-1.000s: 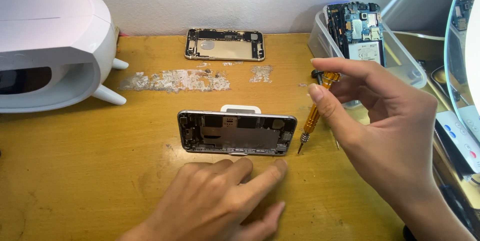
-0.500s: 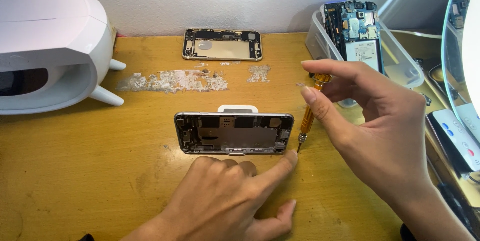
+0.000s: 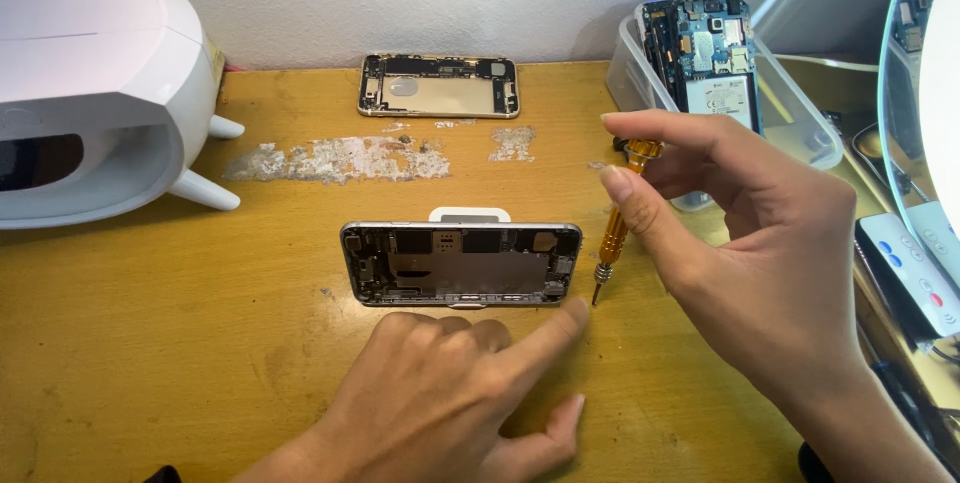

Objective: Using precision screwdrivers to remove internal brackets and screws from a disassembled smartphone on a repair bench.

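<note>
Here the opened phone chassis (image 3: 461, 264) stands on its long edge mid-table (image 3: 150, 343). Just right of it, the right hand (image 3: 770, 263) pinches a gold screwdriver (image 3: 617, 221) upright, tip down. In front, the left hand (image 3: 450, 398) rests knuckles curled, forefinger extended touching its lower right corner. Behind it lies another phone shell (image 3: 439, 86).

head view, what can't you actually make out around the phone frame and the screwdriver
- Screwdriver tip: too small in the head view to tell if it touches the opened phone frame or the table.
- Screwdriver top: hidden by the right hand fingers.
- Phone frame's near bottom edge: partly covered by the left hand.
- White stand behind the frame: mostly hidden by it.
- Clear bin contents: blocked by the circuit board.
</note>
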